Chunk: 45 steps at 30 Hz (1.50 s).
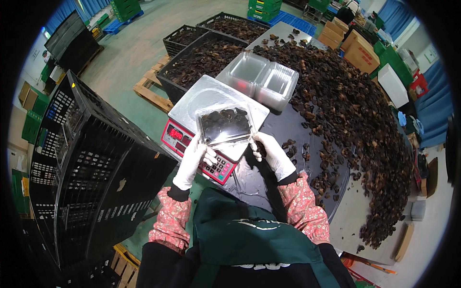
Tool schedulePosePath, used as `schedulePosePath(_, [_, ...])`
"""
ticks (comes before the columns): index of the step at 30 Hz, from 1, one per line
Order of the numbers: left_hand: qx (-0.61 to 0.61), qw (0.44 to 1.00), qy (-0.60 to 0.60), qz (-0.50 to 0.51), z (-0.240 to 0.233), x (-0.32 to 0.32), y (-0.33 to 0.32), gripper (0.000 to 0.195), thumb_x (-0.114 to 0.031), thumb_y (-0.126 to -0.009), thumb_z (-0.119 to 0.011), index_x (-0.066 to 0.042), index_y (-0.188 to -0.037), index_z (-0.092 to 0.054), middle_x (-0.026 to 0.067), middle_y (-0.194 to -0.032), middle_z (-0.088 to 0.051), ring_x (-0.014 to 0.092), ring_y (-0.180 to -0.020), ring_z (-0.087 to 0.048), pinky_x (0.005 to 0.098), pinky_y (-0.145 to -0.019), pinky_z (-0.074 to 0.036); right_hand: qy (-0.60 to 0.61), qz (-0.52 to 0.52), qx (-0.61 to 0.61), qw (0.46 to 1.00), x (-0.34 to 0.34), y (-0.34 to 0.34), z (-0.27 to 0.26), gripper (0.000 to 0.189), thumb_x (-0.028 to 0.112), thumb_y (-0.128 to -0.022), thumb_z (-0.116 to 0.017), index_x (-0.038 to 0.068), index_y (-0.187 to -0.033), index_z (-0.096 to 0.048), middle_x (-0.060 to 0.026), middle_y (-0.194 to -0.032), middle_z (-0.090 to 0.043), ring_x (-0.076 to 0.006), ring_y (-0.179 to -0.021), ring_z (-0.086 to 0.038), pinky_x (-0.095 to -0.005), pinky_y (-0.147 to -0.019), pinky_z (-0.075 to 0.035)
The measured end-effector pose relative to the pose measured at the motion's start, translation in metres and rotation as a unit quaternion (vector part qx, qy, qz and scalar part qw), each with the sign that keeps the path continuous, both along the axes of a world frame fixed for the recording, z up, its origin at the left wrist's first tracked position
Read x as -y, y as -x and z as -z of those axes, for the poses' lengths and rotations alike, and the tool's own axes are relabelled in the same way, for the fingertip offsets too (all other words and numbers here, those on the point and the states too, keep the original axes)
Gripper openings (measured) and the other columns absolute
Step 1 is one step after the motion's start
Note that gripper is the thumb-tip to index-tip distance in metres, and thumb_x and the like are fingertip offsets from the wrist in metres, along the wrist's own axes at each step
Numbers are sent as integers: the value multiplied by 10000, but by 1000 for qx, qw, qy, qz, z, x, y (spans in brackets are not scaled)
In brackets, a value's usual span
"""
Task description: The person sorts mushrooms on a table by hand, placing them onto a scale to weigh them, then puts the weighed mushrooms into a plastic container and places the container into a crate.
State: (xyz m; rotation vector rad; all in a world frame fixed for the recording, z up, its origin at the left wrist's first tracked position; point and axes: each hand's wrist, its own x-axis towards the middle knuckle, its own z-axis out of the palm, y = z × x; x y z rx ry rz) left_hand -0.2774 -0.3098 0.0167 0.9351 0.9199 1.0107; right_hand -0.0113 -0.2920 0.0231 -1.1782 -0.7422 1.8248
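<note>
A clear plastic clamshell box (226, 124) with dark dried pieces, which look like wood ear mushrooms, is held between my two white-gloved hands over the steel pan of a red digital scale (201, 93). My left hand (197, 158) grips the box's near left corner, above the scale's keypad. My right hand (268, 149) holds the near right corner. The scale's display is lit red. Stacks of empty clear plastic boxes (275, 84) stand just beyond the pan. A large heap of the same dark pieces (342, 97) spreads over the table to the right.
Black plastic crates (205, 59) full of dark pieces stand on a wooden pallet (153, 88) beyond the scale. Tall black crates (108, 172) rise close on my left. Cardboard boxes (360, 50) and green crates lie past the heap. People are at the far upper right.
</note>
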Motion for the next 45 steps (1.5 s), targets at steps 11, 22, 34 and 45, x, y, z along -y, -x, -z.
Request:
schedulePosePath(11, [15, 990, 51, -134, 2, 17, 9, 640, -294, -1039, -484, -63, -1549, -172, 122, -995, -612, 177, -729, -637, 274, -646, -535, -15, 28, -34, 999, 32, 8, 7, 200, 256, -991, -580, 58, -976, -597, 20, -692, -497, -67, -505, -421, -226, -447, -345])
schedulePosePath(22, [-1, 945, 145, -293, 71, 137, 96, 297, -227, -1036, -468, -27, -1225, -578, 72, -869, -677, 107, -650, -623, 218, -568, -498, -84, 148, 88, 981, 14, -48, -10, 244, 76, -898, -572, 18, -1124, -644, -14, -868, -626, -77, -572, -492, -217, -485, -396])
schedulePosePath(34, [139, 975, 105, -138, 46, 98, -2, 356, -181, -1038, -483, -30, -1359, -449, 92, -1075, -635, 139, -847, -645, 243, -729, -531, -374, -115, 598, 699, -107, 27, -30, 276, 251, -884, -558, 103, -1042, -728, -156, -1060, -696, -323, -970, -673, -408, -852, -524])
schedulePosePath(45, [123, 983, -23, -132, -24, 97, 22, 758, -122, -933, -621, -56, -1563, -204, 61, -1500, -377, 119, -1097, -559, 284, -950, -481, -234, -270, 308, 882, 11, 13, -52, 266, -5, -909, -575, -37, -1149, -686, -52, -990, -723, -88, -816, -596, -236, -749, -474])
